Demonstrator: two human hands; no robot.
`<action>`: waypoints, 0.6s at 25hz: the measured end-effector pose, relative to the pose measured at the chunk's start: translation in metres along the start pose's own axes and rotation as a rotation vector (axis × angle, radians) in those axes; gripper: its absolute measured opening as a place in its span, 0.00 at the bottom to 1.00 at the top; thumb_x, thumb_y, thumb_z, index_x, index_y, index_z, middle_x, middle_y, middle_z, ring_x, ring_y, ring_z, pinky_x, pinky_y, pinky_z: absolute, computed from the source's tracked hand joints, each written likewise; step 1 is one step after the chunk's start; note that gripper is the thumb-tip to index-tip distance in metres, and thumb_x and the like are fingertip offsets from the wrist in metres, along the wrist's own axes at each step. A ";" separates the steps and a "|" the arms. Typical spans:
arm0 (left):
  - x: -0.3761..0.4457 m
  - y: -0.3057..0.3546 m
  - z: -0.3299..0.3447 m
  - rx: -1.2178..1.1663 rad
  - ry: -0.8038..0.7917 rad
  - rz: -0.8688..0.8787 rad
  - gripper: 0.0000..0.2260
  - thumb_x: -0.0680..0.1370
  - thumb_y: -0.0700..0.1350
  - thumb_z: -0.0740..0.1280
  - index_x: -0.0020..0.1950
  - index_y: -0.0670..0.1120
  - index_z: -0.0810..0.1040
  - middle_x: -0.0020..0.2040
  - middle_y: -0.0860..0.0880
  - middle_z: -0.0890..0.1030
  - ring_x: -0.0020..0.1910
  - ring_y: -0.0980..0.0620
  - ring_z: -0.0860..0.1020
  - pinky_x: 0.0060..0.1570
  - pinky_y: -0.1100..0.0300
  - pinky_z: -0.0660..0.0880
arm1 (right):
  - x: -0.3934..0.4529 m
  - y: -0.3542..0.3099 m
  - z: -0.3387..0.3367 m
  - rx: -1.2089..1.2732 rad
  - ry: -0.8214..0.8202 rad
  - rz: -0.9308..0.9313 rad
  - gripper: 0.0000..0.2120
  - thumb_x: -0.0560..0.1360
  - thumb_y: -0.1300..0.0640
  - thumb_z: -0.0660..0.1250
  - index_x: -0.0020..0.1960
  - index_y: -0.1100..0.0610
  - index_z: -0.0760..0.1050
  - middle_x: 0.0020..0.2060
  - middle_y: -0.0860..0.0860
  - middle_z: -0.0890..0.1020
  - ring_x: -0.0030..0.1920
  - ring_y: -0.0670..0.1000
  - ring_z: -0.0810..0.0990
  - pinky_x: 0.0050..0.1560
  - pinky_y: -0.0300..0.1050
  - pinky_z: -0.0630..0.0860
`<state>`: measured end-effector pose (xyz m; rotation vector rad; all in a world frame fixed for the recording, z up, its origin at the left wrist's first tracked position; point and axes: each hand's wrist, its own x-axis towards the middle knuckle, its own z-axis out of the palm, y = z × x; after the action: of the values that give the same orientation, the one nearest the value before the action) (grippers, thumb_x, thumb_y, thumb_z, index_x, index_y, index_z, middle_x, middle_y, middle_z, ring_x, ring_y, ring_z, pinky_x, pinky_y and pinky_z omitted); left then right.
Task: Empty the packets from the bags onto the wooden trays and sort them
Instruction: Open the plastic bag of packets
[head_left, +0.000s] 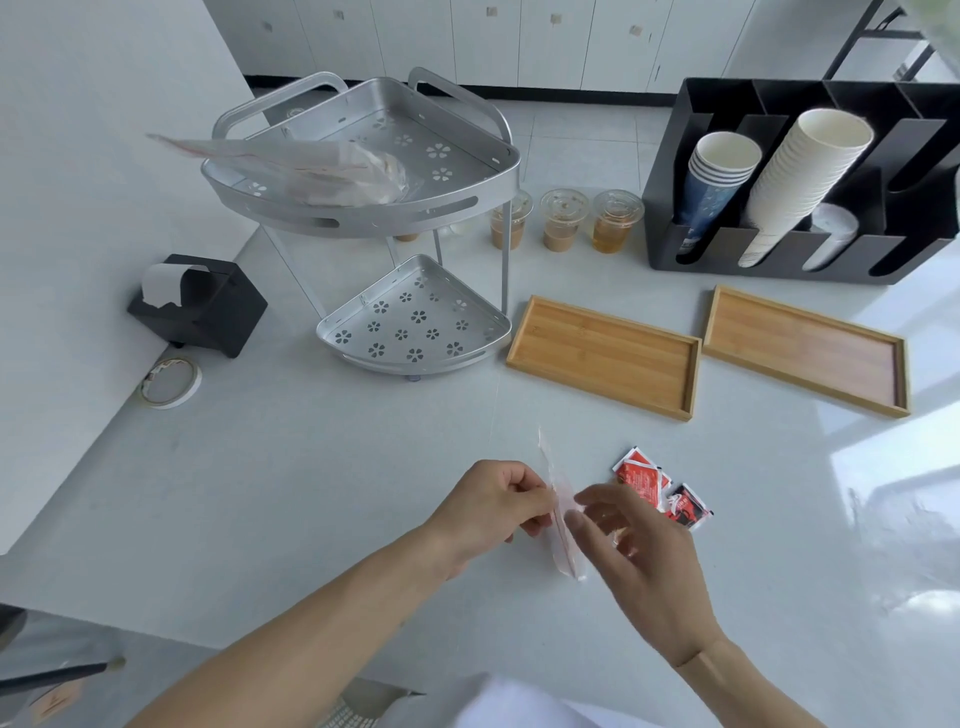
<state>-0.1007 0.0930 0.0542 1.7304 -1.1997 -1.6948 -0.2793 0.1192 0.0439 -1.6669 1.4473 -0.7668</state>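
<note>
My left hand (493, 512) pinches a clear, flattened plastic bag (560, 525) held edge-on above the table. My right hand (641, 553) touches the bag's other side with fingers spread. Red and black sauce packets (655, 486) lie in a small heap on the table just beyond my right hand. Two wooden trays, one nearer (605, 356) and one further right (805, 348), lie with nothing in them. Another clear bag (311, 166) with contents rests on the top tier of a silver corner rack (483, 171).
A black cup organiser (789, 265) with paper cups stands at the back right. Three lidded drink cups (563, 218) sit beside the rack. A black napkin holder (208, 306) and a tape roll (170, 382) lie near the table's left edge.
</note>
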 end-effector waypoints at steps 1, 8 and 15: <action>0.000 -0.002 0.000 0.014 -0.020 0.009 0.04 0.75 0.44 0.69 0.41 0.45 0.81 0.35 0.52 0.82 0.35 0.56 0.79 0.36 0.63 0.71 | 0.005 -0.005 -0.003 0.104 -0.067 0.111 0.14 0.71 0.36 0.68 0.47 0.46 0.79 0.38 0.43 0.84 0.39 0.45 0.83 0.36 0.37 0.75; -0.002 -0.006 0.004 0.049 -0.121 0.121 0.04 0.77 0.44 0.71 0.44 0.44 0.81 0.36 0.50 0.82 0.34 0.57 0.78 0.38 0.71 0.72 | 0.028 -0.011 -0.012 0.300 -0.325 0.465 0.10 0.76 0.53 0.69 0.44 0.60 0.80 0.38 0.52 0.88 0.40 0.53 0.87 0.37 0.42 0.73; -0.003 -0.002 0.006 0.102 -0.111 0.099 0.06 0.78 0.45 0.66 0.41 0.49 0.77 0.37 0.51 0.81 0.38 0.55 0.78 0.39 0.63 0.72 | 0.028 -0.013 -0.017 0.174 -0.382 0.426 0.08 0.76 0.59 0.65 0.42 0.61 0.80 0.33 0.53 0.85 0.34 0.51 0.83 0.31 0.41 0.72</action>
<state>-0.1055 0.0983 0.0536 1.6234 -1.4208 -1.7172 -0.2823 0.0890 0.0622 -1.2305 1.3502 -0.3049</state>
